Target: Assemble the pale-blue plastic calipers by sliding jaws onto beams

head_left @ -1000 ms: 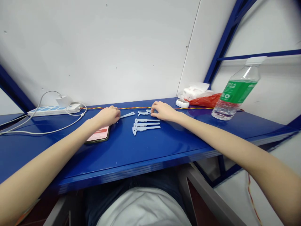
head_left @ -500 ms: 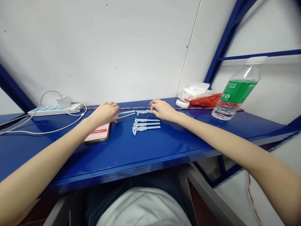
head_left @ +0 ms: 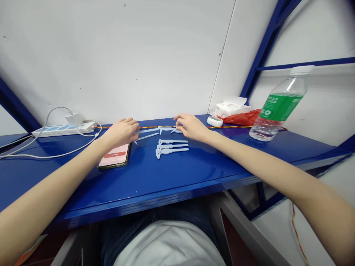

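A smooth white panel wall (head_left: 111, 62) rises behind a counter (head_left: 194, 173) of glossy blue-painted metal, with a blue steel frame (head_left: 267, 48) running up on the right. On the counter's far right stands a clear ribbed plastic water bottle (head_left: 280, 111) with a green label, tilted in the view. Beyond it lie a crumpled red plastic bag (head_left: 241, 118) and a soft white tissue pack (head_left: 230, 108). At the far left sits a white power strip (head_left: 62, 129), trailing a thin white cable (head_left: 55, 150). A smartphone (head_left: 114, 155) with a pink screen lies flat, just under the left hand (head_left: 120, 132).

Between the hands, three pale blue plastic caliper pieces (head_left: 172, 146) lie side by side, their jaws at the left end. Further back, a slim caliper piece (head_left: 166, 129) and two narrow plastic strips (head_left: 146, 136) lie near a twisted orange wire (head_left: 227, 127).

The left hand's fingers curve loosely at the strips' end, and the right hand (head_left: 191, 127) reaches its fingertips toward the slim piece. Neither hand is clenched, but I cannot tell whether either grips a piece.
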### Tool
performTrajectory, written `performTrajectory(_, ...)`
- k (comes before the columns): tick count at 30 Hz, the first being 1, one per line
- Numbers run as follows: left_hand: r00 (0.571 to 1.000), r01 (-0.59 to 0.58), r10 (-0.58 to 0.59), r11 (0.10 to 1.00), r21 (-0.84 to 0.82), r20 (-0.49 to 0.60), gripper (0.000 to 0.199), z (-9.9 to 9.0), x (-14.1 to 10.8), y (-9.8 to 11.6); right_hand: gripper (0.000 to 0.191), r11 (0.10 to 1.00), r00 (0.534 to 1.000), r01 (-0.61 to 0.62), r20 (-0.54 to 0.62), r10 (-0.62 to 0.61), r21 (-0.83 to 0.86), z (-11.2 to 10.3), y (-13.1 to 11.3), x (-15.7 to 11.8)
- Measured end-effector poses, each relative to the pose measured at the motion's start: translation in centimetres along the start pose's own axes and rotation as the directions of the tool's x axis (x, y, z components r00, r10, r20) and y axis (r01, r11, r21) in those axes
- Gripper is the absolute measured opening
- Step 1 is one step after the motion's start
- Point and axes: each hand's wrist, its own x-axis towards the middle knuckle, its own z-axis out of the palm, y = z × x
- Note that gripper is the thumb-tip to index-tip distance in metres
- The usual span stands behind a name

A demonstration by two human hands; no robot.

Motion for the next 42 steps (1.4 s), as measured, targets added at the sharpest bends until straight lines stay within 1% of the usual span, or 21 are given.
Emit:
performTrajectory(5,1.0,0.021,-0.021,1.0,-0.007,-0.023,0.023,-0.1,-0.1,-0.2,0.015,1.0,1.0,-0.004,0.008,0.004,-0.031,-0.1,0.0,-0.1)
performTrajectory(10,1.0,0.007,-0.007,1.0,-0.002,-0.021,0.023,-0.2,-0.1,-0.1,0.015,0.999,0.999,0.048,-0.024,-0.048,-0.016,0.0,-0.1,-0.1)
performTrajectory(15,0.999,-0.026,0.027,1.0,0.006,-0.03,0.024,-0.2,-0.1,0.0,0.015,0.998,0.995,0.069,-0.067,-0.069,-0.002,0.0,-0.2,-0.1)
performTrajectory(20,0.999,-0.029,0.03,0.999,0.039,-0.027,0.024,-0.3,-0.2,-0.1,0.015,0.991,0.987,0.131,-0.085,-0.134,-0.039,-0.2,-0.2,-0.1)
performTrajectory(23,0.999,-0.041,0.042,0.998,0.046,-0.02,0.023,-0.8,-0.1,0.5,0.016,0.985,0.983,0.157,-0.09,-0.163,-0.068,-0.2,-0.7,-0.1)
performTrajectory(26,0.997,-0.073,0.074,0.996,0.053,-0.032,0.023,-1.5,0.3,1.7,0.017,0.979,0.975,0.195,-0.093,-0.2,-0.067,-0.2,-1.5,-0.1)
performTrajectory(29,0.994,-0.077,0.083,0.994,0.072,-0.074,0.022,-2.0,0.6,2.7,0.016,0.979,0.973,0.203,-0.108,-0.205,-0.027,-0.2,-2.1,-0.1)
performTrajectory(33,0.992,-0.054,0.061,0.996,0.072,-0.109,0.019,-2.0,0.6,3.0,0.011,0.98,0.974,0.196,-0.127,-0.19,0.036,-0.2,-2.0,-0.3)
performTrajectory(37,0.984,-0.076,0.085,0.995,0.063,-0.154,0.017,-2.1,0.5,3.5,0.023,0.964,0.955,0.263,-0.149,-0.255,0.036,0.2,-2.4,-0.3)
performTrajectory(40,0.972,-0.111,0.121,0.992,0.061,-0.201,0.018,-2.3,0.6,4.4,0.02,0.947,0.934,0.32,-0.169,-0.315,0.005,0.4,-3.1,-0.3)
performTrajectory(42,0.968,-0.121,0.129,0.991,0.049,-0.215,0.02,-2.4,0.7,4.8,0.019,0.944,0.929,0.328,-0.174,-0.326,-0.016,0.3,-3.5,-0.3)
